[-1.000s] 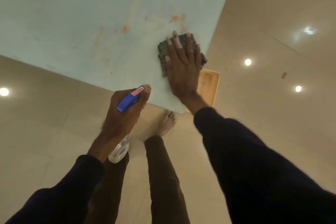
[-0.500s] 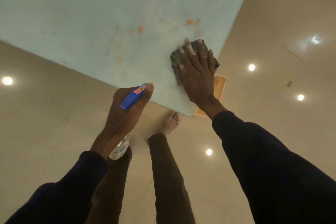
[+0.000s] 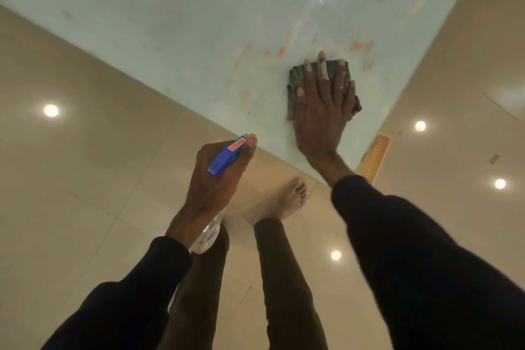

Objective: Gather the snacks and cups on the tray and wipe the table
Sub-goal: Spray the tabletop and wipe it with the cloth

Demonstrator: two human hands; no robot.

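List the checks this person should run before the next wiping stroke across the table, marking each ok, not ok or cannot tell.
1. Cloth pressed flat under the right hand, fingers spread: ok.
2. Spray bottle gripped in the left hand, held off the table: ok.
3. Orange smears beyond the cloth wiped away: not ok.
4. Surface wet enough with spray: cannot tell.
5. Cloth lying wholly on the tabletop, inside its edge: ok.
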